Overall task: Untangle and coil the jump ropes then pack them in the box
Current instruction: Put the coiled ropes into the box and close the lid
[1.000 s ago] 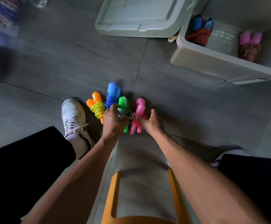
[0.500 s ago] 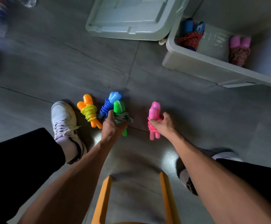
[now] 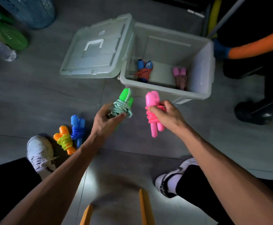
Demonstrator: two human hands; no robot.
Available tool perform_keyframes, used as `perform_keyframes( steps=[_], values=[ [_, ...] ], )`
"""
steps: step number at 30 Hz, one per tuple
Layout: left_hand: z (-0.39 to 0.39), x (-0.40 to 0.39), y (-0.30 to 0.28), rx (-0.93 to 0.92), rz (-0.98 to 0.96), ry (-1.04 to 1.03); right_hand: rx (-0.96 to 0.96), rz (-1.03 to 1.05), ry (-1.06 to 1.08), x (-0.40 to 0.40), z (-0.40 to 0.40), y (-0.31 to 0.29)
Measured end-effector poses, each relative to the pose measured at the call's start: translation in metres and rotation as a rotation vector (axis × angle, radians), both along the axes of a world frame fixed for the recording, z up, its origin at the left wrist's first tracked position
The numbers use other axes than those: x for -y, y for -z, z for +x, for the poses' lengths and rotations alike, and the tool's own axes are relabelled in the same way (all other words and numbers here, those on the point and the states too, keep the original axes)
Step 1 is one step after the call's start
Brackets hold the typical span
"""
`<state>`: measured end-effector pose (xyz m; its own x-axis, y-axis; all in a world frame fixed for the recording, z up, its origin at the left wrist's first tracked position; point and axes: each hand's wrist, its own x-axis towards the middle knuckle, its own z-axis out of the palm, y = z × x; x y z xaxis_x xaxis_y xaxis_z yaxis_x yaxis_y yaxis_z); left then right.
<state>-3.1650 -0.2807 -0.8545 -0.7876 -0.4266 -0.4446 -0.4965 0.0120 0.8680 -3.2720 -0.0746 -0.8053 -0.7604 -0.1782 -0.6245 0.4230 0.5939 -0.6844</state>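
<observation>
My left hand (image 3: 106, 122) grips a green-handled jump rope wound in pale braided cord (image 3: 122, 107); my right hand (image 3: 164, 114) clamps a pink plastic-corded one (image 3: 153, 113), both held near the open grey plastic box (image 3: 204, 90). The bundles look light and springy, best held around the wrapped middle.

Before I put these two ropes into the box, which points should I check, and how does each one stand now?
1. Box open, lid off to its side: ok.
2. Left hand holds green rope firmly: ok.
3. Right hand holds pink rope firmly: ok.
4. Both bundles wound tight, no loose tail: pink ok; green cannot tell.
5. Free floor in the box between the two packed ropes: ok.
6. Orange rope and blue rope packed: not ok, on the floor.
</observation>
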Motion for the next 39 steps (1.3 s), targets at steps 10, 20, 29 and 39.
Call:
perform_keyframes(
  steps=[10, 20, 29, 39],
  values=[
    [-0.102, -0.044, -0.087, 0.08, -0.019, 0.014, 0.043, -0.076, 0.034, -0.047, -0.088, -0.081],
    [-0.191, -0.075, -0.075, 0.309, -0.222, 0.078, -0.006, 0.063, 0.22, -0.07, -0.126, -0.054],
    [-0.136, -0.053, -0.079, 0.051, -0.043, -0.094, -0.28, 0.35, 0.004, -0.039, -0.113, -0.038],
    [-0.018, -0.004, -0.063, 0.122, -0.006, -0.171, -0.249, 0.23, -0.495, 0.043, -0.057, -0.048]
  ],
)
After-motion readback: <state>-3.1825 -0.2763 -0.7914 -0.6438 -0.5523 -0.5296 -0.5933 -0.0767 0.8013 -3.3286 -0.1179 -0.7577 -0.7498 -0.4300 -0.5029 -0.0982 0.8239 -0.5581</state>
